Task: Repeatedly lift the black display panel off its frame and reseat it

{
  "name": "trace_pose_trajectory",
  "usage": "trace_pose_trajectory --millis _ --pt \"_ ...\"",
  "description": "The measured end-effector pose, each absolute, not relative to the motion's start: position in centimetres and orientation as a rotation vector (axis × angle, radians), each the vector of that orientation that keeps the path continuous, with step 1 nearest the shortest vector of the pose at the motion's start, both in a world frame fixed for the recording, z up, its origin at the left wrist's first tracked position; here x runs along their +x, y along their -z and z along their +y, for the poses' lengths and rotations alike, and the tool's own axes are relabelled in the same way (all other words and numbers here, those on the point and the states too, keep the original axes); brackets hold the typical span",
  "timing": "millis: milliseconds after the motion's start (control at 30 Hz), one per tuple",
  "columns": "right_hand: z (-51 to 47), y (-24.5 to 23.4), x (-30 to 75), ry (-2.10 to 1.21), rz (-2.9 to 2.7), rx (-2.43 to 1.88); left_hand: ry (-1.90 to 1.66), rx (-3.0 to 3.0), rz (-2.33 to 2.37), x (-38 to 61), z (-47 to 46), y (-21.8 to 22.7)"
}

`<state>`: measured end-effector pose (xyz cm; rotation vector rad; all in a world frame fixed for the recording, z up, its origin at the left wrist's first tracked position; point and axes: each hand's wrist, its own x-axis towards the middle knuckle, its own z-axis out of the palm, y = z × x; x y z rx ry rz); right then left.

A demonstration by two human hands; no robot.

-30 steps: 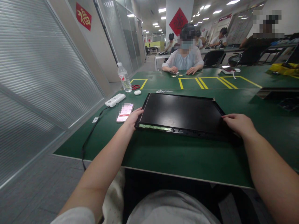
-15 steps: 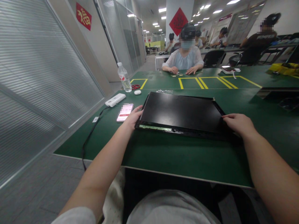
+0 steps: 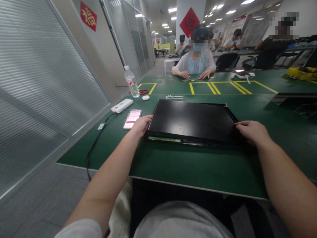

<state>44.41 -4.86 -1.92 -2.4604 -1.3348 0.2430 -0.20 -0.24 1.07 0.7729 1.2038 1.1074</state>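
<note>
In the head view a flat black screen panel (image 3: 190, 119) lies over a shallow black frame (image 3: 215, 144), somewhat askew to it. A green circuit-board strip (image 3: 164, 139) shows along the frame's near left edge. My left hand (image 3: 142, 126) grips the panel's left edge, its fingertips partly hidden. At the opposite side, my right hand (image 3: 254, 131) pinches the right edge, thumb on top and the other fingers largely out of sight beneath.
Left of the panel lie a phone (image 3: 133, 119) and a white power bank (image 3: 122, 106) with a black cable. A water bottle (image 3: 132, 82), red-handled scissors (image 3: 143, 92), a white earbud case (image 3: 146, 98) and small white tools (image 3: 174, 97) sit farther back. Opposite sits a masked person (image 3: 196, 59).
The panel's left side has risen slightly off the frame and shifted toward me, covering part of the green strip. My left hand has moved with it; my right hand has hardly moved.
</note>
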Motion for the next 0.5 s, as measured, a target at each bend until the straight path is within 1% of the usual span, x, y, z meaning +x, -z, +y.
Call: trace_pose_trajectory --millis 100,233,500 --pt "-4.9 1.7 44.3 -0.243 -1.354 -2.474 -1.119 0.751 1.177 -0.1 -0.1 -1.0" --pt "-4.9 1.7 44.2 -0.219 -1.393 -2.483 -1.190 0.743 1.254 -0.2 0.1 -0.4" --pt "-4.9 2.0 44.2 -0.172 -1.384 -2.444 -1.189 0.862 1.307 -0.8 0.3 0.4"
